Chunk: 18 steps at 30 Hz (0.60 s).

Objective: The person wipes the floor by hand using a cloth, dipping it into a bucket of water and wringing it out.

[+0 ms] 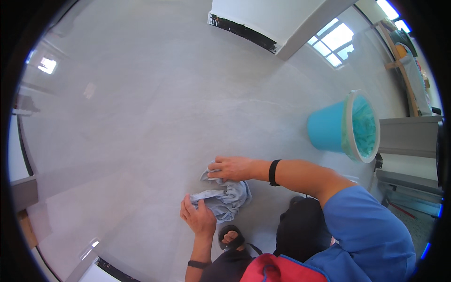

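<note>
A crumpled light blue-grey cloth (229,199) lies on the smooth grey floor (141,123), just in front of my sandalled foot. My left hand (200,215) pinches its near left edge between thumb and fingers. The far upper end of the cloth is gripped by my right hand (229,169), whose fingers curl over the fabric. Between the two hands the cloth sags in loose folds, its bulk resting on the floor. Black bands circle both wrists.
A light blue bin (326,127) with a pale rim and a green liner stands at the right. A white wall corner with a black base strip (243,31) juts in at the top. A wooden-framed rack (405,77) holding items is at the upper right. My sandal (230,238) is near the cloth.
</note>
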Each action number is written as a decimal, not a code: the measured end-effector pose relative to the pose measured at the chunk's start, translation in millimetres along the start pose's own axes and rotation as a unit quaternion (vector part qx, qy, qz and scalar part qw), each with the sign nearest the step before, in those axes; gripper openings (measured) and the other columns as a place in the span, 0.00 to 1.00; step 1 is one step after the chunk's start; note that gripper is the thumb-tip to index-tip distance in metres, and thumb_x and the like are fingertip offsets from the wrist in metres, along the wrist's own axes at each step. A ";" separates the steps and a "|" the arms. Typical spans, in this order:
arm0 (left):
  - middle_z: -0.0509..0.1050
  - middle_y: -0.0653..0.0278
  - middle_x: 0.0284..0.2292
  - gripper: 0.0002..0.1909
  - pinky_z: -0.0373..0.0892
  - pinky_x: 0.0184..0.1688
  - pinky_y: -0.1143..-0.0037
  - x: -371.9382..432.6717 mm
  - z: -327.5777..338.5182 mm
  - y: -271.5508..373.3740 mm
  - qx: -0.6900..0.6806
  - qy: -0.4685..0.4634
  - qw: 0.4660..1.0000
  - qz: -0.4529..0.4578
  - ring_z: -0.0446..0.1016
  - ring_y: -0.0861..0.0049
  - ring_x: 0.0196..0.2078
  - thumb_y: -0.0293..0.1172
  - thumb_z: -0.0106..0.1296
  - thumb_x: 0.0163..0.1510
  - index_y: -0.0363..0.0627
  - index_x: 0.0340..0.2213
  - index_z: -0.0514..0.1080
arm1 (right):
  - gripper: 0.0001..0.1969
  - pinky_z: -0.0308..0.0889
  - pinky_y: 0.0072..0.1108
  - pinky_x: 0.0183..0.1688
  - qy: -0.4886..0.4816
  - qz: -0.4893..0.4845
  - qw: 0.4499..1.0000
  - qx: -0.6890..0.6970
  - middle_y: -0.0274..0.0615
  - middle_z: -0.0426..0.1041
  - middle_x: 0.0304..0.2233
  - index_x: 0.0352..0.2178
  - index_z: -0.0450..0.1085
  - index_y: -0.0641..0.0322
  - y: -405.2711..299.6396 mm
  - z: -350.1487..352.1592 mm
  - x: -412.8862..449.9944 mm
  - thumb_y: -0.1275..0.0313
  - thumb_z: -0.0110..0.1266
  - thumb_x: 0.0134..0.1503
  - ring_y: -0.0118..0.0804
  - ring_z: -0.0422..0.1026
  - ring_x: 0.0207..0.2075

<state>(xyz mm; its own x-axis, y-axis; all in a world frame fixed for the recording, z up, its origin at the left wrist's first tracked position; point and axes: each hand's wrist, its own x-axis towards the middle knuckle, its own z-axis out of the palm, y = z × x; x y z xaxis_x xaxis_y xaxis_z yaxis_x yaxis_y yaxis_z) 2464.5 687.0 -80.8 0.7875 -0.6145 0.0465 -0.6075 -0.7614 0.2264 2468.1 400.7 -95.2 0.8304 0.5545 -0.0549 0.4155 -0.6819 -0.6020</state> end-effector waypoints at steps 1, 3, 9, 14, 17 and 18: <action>0.65 0.45 0.56 0.12 0.61 0.58 0.53 -0.3 -4.7 2.3 -0.003 -0.003 1.000 0.003 0.63 0.45 0.59 0.30 0.55 0.54 0.43 0.41 0.77 | 0.25 0.68 0.30 0.54 0.032 -0.009 0.999 -0.003 0.44 0.68 0.53 0.55 0.69 0.58 4.0 8.5 -0.5 0.70 0.61 0.55 0.47 0.68 0.51; 0.63 0.43 0.58 0.18 0.60 0.60 0.53 -3.7 -15.2 7.1 -0.078 0.003 0.997 0.007 0.62 0.44 0.60 0.32 0.57 0.53 0.42 0.46 0.76 | 0.22 0.69 0.30 0.52 0.063 -0.019 0.998 -0.003 0.43 0.68 0.51 0.53 0.70 0.58 4.6 20.6 -2.9 0.70 0.59 0.55 0.46 0.68 0.50; 0.65 0.43 0.56 0.36 0.60 0.57 0.53 -18.5 -6.8 2.7 -0.138 -0.090 0.986 0.017 0.64 0.45 0.57 0.47 0.66 0.49 0.44 0.55 0.70 | 0.11 0.68 0.30 0.50 0.132 -0.011 0.991 0.001 0.40 0.72 0.43 0.38 0.73 0.59 1.2 41.4 -18.8 0.72 0.54 0.52 0.44 0.70 0.44; 0.66 0.45 0.54 0.40 0.63 0.53 0.56 -13.3 -3.1 -0.5 -0.120 -0.130 0.983 0.041 0.67 0.49 0.53 0.43 0.67 0.47 0.45 0.60 0.66 | 0.12 0.71 0.28 0.41 0.034 -0.006 0.997 -0.066 0.39 0.69 0.35 0.39 0.72 0.59 -25.6 43.5 -76.8 0.72 0.53 0.51 0.40 0.71 0.40; 0.70 0.51 0.47 0.35 0.69 0.46 0.60 -3.6 2.1 -4.1 -0.083 -0.154 0.983 0.062 0.71 0.52 0.47 0.35 0.61 0.50 0.48 0.60 0.66 | 0.08 0.71 0.27 0.38 0.039 0.024 0.996 -0.070 0.40 0.67 0.34 0.35 0.69 0.59 -53.9 54.1 -120.8 0.72 0.53 0.52 0.40 0.70 0.37; 0.72 0.54 0.43 0.33 0.71 0.41 0.63 -0.8 3.5 -5.2 -0.049 -0.172 0.980 0.083 0.73 0.54 0.44 0.31 0.58 0.51 0.50 0.60 0.67 | 0.08 0.71 0.27 0.38 0.038 0.029 0.996 -0.071 0.40 0.67 0.34 0.35 0.69 0.59 -61.8 57.8 -124.4 0.72 0.53 0.52 0.40 0.70 0.37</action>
<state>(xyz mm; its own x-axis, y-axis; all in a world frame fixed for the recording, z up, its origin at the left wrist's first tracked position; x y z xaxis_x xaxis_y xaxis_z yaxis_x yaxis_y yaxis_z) 2466.8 690.7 -85.4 0.5868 -0.7744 -0.2365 -0.6979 -0.6319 0.3371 2317.7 401.4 -97.1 0.8785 0.4773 -0.0226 0.4093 -0.7761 -0.4797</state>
